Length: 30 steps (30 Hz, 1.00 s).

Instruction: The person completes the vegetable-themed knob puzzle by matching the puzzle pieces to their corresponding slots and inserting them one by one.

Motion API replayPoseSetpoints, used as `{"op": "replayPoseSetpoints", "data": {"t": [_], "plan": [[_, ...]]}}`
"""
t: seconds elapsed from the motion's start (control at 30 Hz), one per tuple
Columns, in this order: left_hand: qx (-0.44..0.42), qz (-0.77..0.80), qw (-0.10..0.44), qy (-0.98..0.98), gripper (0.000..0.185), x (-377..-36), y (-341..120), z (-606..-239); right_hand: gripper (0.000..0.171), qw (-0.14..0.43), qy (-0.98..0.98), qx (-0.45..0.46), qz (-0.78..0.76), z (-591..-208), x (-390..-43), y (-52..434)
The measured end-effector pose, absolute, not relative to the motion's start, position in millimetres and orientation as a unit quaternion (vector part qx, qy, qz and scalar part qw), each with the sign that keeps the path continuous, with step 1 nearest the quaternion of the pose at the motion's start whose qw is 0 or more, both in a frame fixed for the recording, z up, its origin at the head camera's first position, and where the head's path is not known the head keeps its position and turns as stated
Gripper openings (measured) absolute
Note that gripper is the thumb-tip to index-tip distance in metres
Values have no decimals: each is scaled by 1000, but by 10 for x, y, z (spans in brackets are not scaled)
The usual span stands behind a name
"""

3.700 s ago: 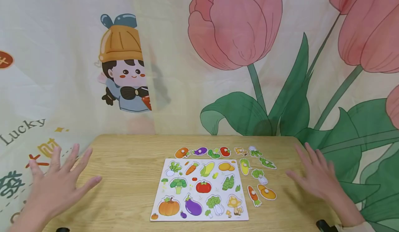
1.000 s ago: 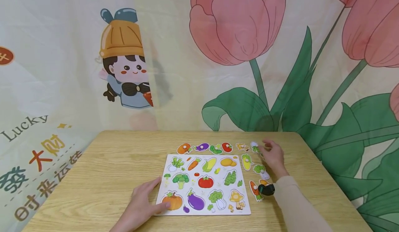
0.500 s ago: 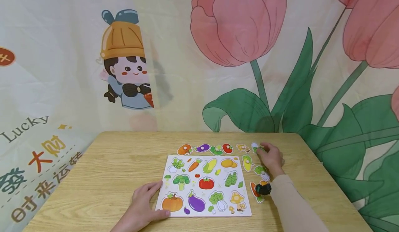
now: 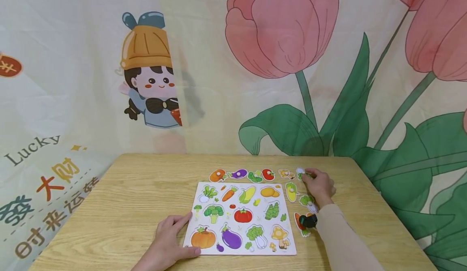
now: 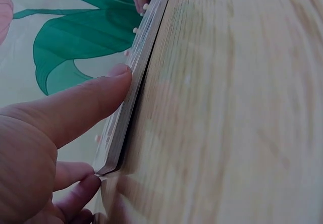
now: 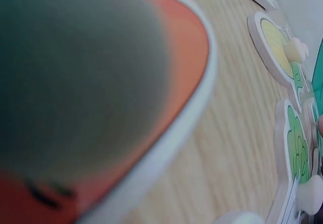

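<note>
left hand (image 4: 168, 238) flat against puzzle board (image 4: 241, 218) near-left corner, fingers relaxed, right hand (image 4: 319, 186) fingers curled on radish piece (image 4: 301, 174) beyond the board's far-right corner, corn piece (image 4: 290, 191) just left of it, wooden bench (image 4: 127, 206)

I see a counter (image 4: 138, 206) of pale wood with a clear streaked grain and a smooth, matt finish. On it lies a thin puzzle board (image 4: 240, 218), its white face printed and faintly satin, its edge raw and layered in the left wrist view. The loose vegetable pieces (image 4: 292, 192) look like painted board with small pale knobs. Filling the upper frame, the backdrop (image 4: 277, 60) is soft printed cloth, matt, gently creased.
</note>
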<state>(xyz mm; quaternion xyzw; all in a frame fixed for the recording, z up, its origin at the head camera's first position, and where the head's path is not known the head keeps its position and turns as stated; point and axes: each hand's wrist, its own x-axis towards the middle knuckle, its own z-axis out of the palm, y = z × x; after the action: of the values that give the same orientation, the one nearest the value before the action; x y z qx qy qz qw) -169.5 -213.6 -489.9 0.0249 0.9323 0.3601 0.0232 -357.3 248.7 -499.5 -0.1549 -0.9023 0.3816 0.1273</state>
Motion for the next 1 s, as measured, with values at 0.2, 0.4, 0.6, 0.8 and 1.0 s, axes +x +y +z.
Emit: {"op": "replayPoseSetpoints", "data": {"t": [0.2,0.4,0.6,0.8,1.0], "plan": [[27,359,25,933,115,-1690,-2139,-4901,35,129,-901,-169,378,-5013,-3610,2479],[39,358,28,932,119,-1677,-2163,-4898,33,133,-897,-187,379,-4990,-3613,2437],[48,362,26,931,122,-1680,-2165,-4911,32,132,-889,-205,388,-4960,-3615,2419],[35,362,22,931,121,-1680,-2144,-4910,31,122,-891,-201,390,-4964,-3633,2466],[30,358,24,933,121,-1677,-2145,-4903,33,109,-900,-179,381,-4928,-3628,2518]]}}
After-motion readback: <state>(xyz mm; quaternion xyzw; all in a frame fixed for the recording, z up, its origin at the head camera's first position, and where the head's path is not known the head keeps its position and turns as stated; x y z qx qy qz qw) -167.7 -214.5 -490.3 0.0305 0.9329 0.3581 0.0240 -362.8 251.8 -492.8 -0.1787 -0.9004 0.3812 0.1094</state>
